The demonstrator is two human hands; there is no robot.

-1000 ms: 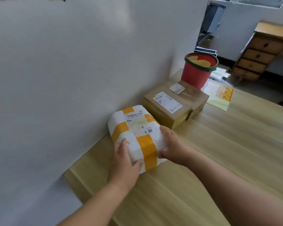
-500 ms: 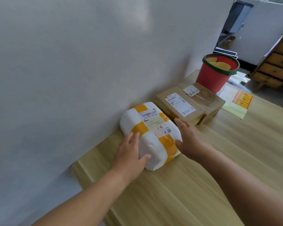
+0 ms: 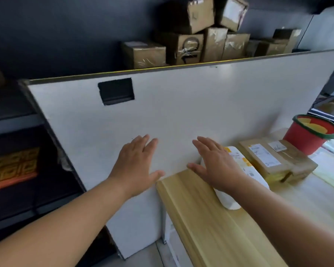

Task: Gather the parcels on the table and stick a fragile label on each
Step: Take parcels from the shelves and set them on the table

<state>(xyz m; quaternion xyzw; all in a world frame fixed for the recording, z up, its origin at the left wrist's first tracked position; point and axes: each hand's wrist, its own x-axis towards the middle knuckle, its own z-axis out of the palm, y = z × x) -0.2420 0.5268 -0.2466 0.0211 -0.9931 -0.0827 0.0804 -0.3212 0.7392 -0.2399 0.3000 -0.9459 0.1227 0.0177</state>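
A: Against the white partition board (image 3: 181, 105), on the pale wooden table (image 3: 206, 224): white plastic-wrapped parcel with orange tape (image 3: 239, 158), just beside a flat brown cardboard parcel (image 3: 274, 160).

B: Hands?

A: Left hand (image 3: 135, 164) and right hand (image 3: 216, 166) both raised, fingers spread wide, holding nothing; right over the white parcel's near end.

B: Step?

A: Gathering, seemingly. Next, either more parcels or a reach right toward the pale yellow sheet (image 3: 330, 170), likely the labels.

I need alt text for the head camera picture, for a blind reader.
A person's left hand and right hand hover open before a white partition, the right over a white parcel with orange tape on a wooden table. Beyond it lie a brown parcel and a red bucket.
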